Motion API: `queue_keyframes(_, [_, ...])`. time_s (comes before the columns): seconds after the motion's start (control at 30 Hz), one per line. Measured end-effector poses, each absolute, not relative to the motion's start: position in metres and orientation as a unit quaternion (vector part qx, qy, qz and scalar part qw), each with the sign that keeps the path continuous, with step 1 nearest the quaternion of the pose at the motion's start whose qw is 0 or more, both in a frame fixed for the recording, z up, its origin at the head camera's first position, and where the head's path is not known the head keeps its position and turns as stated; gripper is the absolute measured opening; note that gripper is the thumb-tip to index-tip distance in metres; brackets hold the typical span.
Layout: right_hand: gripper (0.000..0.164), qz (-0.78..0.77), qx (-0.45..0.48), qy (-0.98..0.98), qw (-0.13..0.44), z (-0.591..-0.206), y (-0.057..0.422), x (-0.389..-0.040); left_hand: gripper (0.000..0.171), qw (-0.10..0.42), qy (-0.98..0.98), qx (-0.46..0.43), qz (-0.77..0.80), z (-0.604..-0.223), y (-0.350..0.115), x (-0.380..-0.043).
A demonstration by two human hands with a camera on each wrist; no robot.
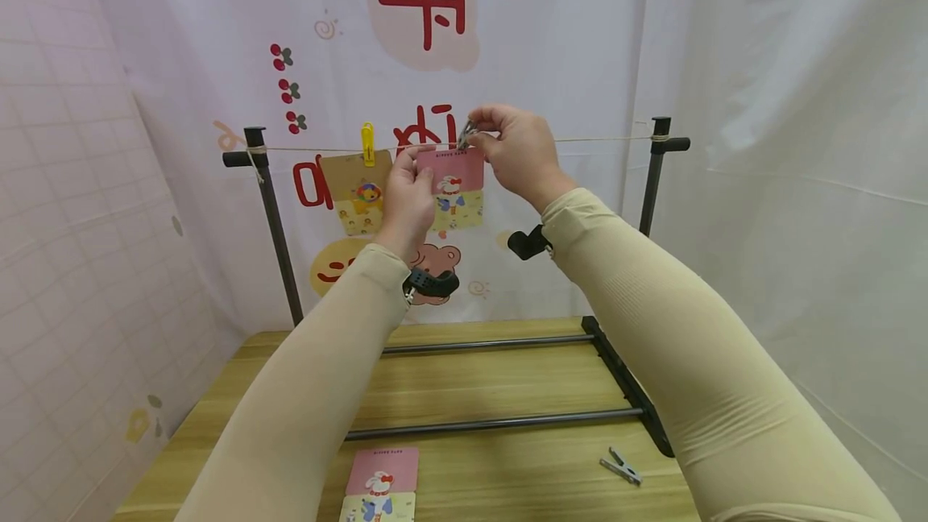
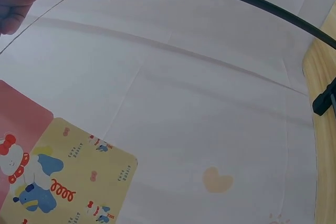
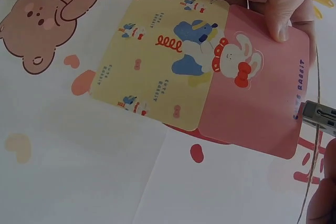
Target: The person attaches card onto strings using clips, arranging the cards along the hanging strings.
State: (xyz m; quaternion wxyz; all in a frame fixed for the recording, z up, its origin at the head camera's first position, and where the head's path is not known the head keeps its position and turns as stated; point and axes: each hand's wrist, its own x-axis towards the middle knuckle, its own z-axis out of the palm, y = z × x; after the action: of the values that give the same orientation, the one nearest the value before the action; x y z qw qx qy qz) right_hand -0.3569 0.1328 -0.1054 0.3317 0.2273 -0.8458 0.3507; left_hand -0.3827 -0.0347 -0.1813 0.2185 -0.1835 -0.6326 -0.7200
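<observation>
In the head view my left hand (image 1: 410, 204) holds a pink and yellow rabbit card (image 1: 464, 180) up against the string (image 1: 602, 139). Its thumb lies on the front near one side, as the right wrist view shows. A grey metal clothespin (image 1: 466, 134) is pinched by my right hand (image 1: 525, 150) above the card. Seen from the right wrist, the tip of that clothespin (image 3: 319, 116) meets the card's top edge beside the string; whether it clamps the card, I cannot tell. A yellow clothespin (image 1: 368, 147) fixes a brown and yellow lion card (image 1: 346, 184) to the string, left of my hands.
The string runs between two dark posts (image 1: 275, 240) of a rack on the wooden table (image 1: 507, 381). Another rabbit card (image 1: 381, 478) lies near the front, and a second grey clothespin (image 1: 621, 468) at the right. Printed cloth (image 1: 551, 39) hangs behind.
</observation>
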Motion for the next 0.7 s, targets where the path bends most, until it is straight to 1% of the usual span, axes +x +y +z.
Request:
queue_keyframes(0.2, [0.029, 0.344, 0.225, -0.849, 0.332, -0.1045, 0.1342, -0.3589, 0.027, 0.218, -0.617, -0.192, -0.732, -0.1792, -0.0324, -0.3835])
queue_keyframes(0.43, [0.026, 0.341, 0.228, -0.852, 0.326, -0.1043, 0.135, -0.3603, 0.026, 0.215, -0.612, -0.188, -0.738, -0.1793, -0.0321, -0.3836])
queue_keyframes(0.7, [0.028, 0.327, 0.225, -0.857, 0.329, -0.1032, 0.1352, -0.3611, 0.028, 0.213, -0.599, -0.2, -0.745, -0.1798, -0.0326, -0.386])
